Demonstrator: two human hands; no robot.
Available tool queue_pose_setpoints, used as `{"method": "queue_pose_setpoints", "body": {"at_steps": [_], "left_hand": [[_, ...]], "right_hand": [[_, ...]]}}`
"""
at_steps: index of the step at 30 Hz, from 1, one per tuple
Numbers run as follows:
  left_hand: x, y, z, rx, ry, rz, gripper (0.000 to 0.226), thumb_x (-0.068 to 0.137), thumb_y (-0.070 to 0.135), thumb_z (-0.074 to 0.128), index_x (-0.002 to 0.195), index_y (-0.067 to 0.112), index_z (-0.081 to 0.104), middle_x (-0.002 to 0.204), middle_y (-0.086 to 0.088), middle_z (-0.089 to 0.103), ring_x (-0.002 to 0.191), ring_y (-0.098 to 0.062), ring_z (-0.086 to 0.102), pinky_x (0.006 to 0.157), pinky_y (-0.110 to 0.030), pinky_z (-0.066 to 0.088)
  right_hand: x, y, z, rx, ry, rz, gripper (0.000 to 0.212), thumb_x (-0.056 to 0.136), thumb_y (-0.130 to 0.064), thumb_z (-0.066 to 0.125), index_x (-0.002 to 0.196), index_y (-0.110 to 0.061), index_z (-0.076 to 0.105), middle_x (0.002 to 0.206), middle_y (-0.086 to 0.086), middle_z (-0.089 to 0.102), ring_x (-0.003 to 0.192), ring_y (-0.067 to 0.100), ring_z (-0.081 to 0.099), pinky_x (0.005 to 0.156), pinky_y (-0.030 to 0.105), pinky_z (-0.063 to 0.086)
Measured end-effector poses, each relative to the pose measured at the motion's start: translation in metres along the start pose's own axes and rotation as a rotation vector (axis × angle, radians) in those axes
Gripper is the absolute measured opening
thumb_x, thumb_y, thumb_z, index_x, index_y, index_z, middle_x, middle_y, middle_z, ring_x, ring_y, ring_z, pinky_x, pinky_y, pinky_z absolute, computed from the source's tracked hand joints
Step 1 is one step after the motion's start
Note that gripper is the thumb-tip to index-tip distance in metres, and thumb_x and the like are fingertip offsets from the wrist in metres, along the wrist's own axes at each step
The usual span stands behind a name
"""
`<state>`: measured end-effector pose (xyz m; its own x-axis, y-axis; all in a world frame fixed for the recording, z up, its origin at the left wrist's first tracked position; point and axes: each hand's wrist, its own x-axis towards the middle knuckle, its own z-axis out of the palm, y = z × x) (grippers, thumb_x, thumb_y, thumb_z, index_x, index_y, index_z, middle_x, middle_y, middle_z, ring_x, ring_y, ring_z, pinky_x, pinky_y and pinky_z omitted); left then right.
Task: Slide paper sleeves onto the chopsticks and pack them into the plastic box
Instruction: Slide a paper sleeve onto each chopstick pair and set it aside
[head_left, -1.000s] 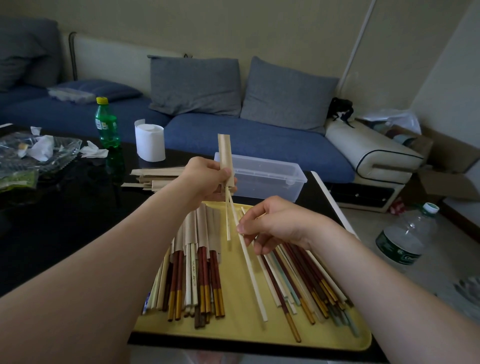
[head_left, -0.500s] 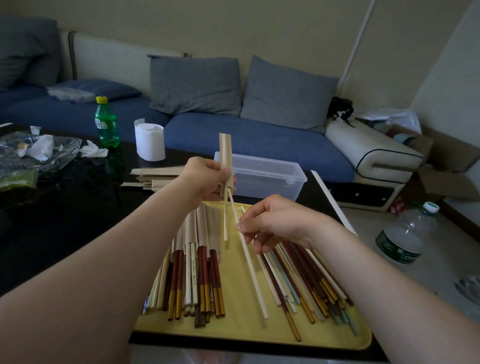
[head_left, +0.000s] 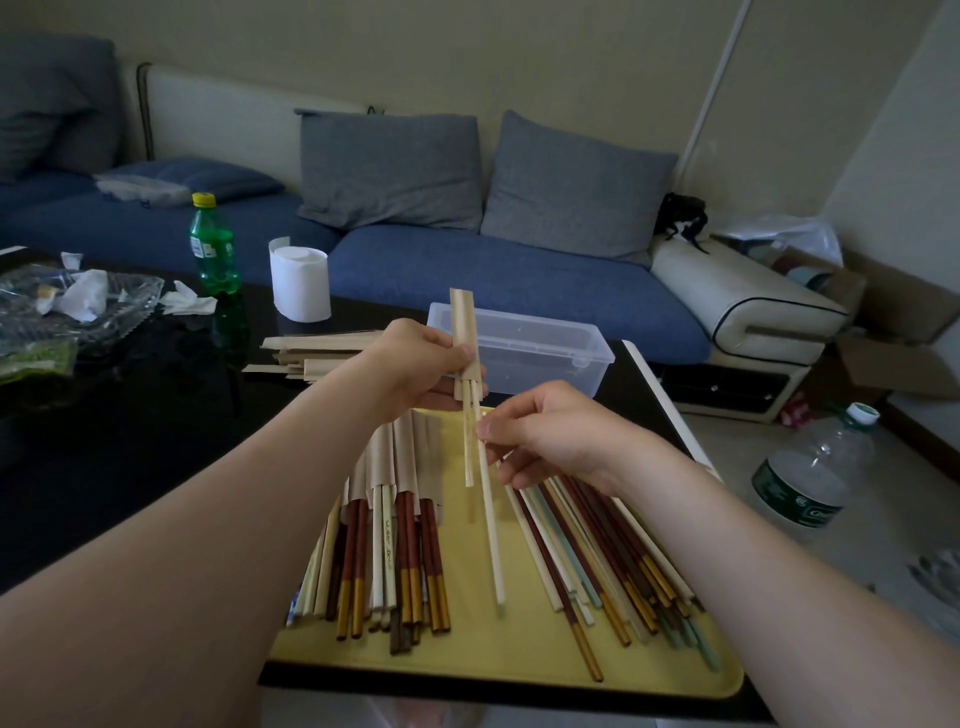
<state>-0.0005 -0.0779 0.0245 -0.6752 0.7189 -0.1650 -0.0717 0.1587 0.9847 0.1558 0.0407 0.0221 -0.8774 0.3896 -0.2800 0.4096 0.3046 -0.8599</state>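
Our left hand (head_left: 415, 364) grips one paper sleeve (head_left: 462, 332) upright, the thumb and the curled fingers closed around its lower part. Our right hand (head_left: 550, 436) pinches a pale pair of chopsticks (head_left: 488, 519) between thumb and forefinger, just below the mouth of the sleeve. Both tips are inside, but one stick is in deeper than the other, so we judge this pair is only partly sleeved. Under the hands lies the yellow tray (head_left: 519, 660). On its left side is a pile of sleeved chopsticks (head_left: 400, 467) and on its right side a fan of bare chopsticks (head_left: 597, 545), so much work is left. The plastic box (head_left: 545, 358) stands just beyond the hands, at the far edge of the tray, and we see nothing packed in it. A stack of empty sleeves (head_left: 317, 353) waits to its left on the black table (head_left: 130, 415). The bare strip between the two piles gives room for the long stick to move. The box is near the right edge of the table, and the tray lies along the near edge.
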Motion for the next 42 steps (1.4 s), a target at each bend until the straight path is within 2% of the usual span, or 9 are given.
{"method": "queue_pose_setpoints", "body": {"at_steps": [5, 11, 16, 20, 24, 28, 32, 37, 42], "left_hand": [[-0.007, 0.004, 0.006, 0.052, -0.113, -0.08, 0.021, 0.103, 0.012, 0.065, 0.118, -0.003, 0.068, 0.099, -0.017, 0.08, 0.087, -0.027, 0.08, 0.062, -0.03, 0.063], [0.002, 0.001, 0.002, -0.024, 0.013, -0.065, 0.021, 0.103, 0.008, 0.063, 0.121, -0.003, 0.063, 0.099, -0.02, 0.079, 0.086, -0.03, 0.08, 0.071, -0.041, 0.067], [-0.004, 0.003, 0.001, 0.031, -0.087, -0.156, 0.021, 0.103, 0.009, 0.064, 0.121, -0.003, 0.062, 0.098, -0.023, 0.078, 0.088, -0.031, 0.08, 0.068, -0.037, 0.067], [-0.004, 0.004, 0.003, 0.114, -0.122, -0.195, 0.022, 0.102, 0.012, 0.065, 0.121, 0.0, 0.063, 0.099, -0.019, 0.08, 0.091, -0.028, 0.08, 0.08, -0.04, 0.066], [-0.004, 0.004, -0.002, 0.239, -0.126, -0.205, 0.025, 0.099, 0.02, 0.072, 0.118, 0.005, 0.069, 0.097, -0.011, 0.081, 0.088, -0.023, 0.08, 0.073, -0.036, 0.064], [0.008, -0.006, -0.013, 0.454, 0.128, -0.135, 0.023, 0.101, 0.03, 0.066, 0.112, 0.01, 0.067, 0.092, -0.008, 0.079, 0.073, -0.021, 0.079, 0.054, -0.03, 0.058], [0.009, -0.015, -0.03, 0.834, 0.525, 0.065, 0.01, 0.098, 0.017, 0.059, 0.102, 0.009, 0.063, 0.091, -0.008, 0.064, 0.082, -0.026, 0.065, 0.063, -0.039, 0.053], [0.008, -0.023, -0.043, 1.023, 0.513, 0.051, 0.027, 0.094, 0.007, 0.063, 0.121, 0.01, 0.061, 0.116, -0.013, 0.06, 0.101, -0.031, 0.06, 0.074, -0.041, 0.05], [0.013, -0.032, -0.056, 1.107, 0.472, 0.005, 0.038, 0.093, 0.005, 0.063, 0.13, 0.011, 0.059, 0.129, -0.015, 0.054, 0.12, -0.036, 0.054, 0.09, -0.046, 0.05]], "right_hand": [[0.001, -0.002, 0.003, 0.158, 0.159, 0.03, 0.032, 0.096, -0.022, 0.084, 0.12, -0.01, 0.068, 0.09, 0.01, 0.083, 0.074, 0.019, 0.08, 0.064, 0.029, 0.064], [-0.008, -0.007, -0.004, -0.005, -0.096, 0.201, 0.052, 0.089, -0.005, 0.086, 0.131, -0.017, 0.059, 0.101, 0.012, 0.084, 0.079, 0.02, 0.08, 0.057, 0.023, 0.056], [-0.001, -0.002, 0.0, 0.105, 0.074, 0.111, 0.062, 0.086, -0.006, 0.089, 0.138, -0.019, 0.059, 0.096, 0.01, 0.084, 0.079, 0.017, 0.082, 0.054, 0.021, 0.056], [-0.001, -0.003, 0.004, 0.135, 0.083, 0.107, 0.055, 0.089, -0.006, 0.087, 0.136, -0.019, 0.061, 0.095, 0.008, 0.084, 0.073, 0.014, 0.079, 0.053, 0.021, 0.054], [0.001, -0.005, 0.011, 0.118, 0.062, 0.082, 0.022, 0.099, -0.023, 0.079, 0.12, -0.015, 0.075, 0.097, 0.007, 0.084, 0.073, 0.014, 0.077, 0.057, 0.023, 0.053], [0.003, -0.01, 0.022, 0.055, 0.002, 0.126, 0.018, 0.105, -0.021, 0.072, 0.115, -0.008, 0.078, 0.101, 0.013, 0.083, 0.073, 0.015, 0.077, 0.061, 0.024, 0.056], [0.007, -0.021, 0.053, 0.022, -0.083, 0.195, 0.023, 0.101, -0.014, 0.076, 0.118, 0.0, 0.071, 0.099, 0.02, 0.082, 0.073, 0.02, 0.081, 0.054, 0.023, 0.06], [0.017, -0.033, 0.081, 0.054, -0.094, 0.215, 0.039, 0.099, -0.005, 0.076, 0.131, 0.007, 0.057, 0.084, 0.022, 0.08, 0.059, 0.019, 0.077, 0.049, 0.023, 0.06], [0.024, -0.04, 0.09, -0.201, -0.093, 0.175, 0.026, 0.1, -0.014, 0.079, 0.112, 0.008, 0.072, 0.086, 0.018, 0.082, 0.056, 0.016, 0.075, 0.046, 0.022, 0.057]]}}
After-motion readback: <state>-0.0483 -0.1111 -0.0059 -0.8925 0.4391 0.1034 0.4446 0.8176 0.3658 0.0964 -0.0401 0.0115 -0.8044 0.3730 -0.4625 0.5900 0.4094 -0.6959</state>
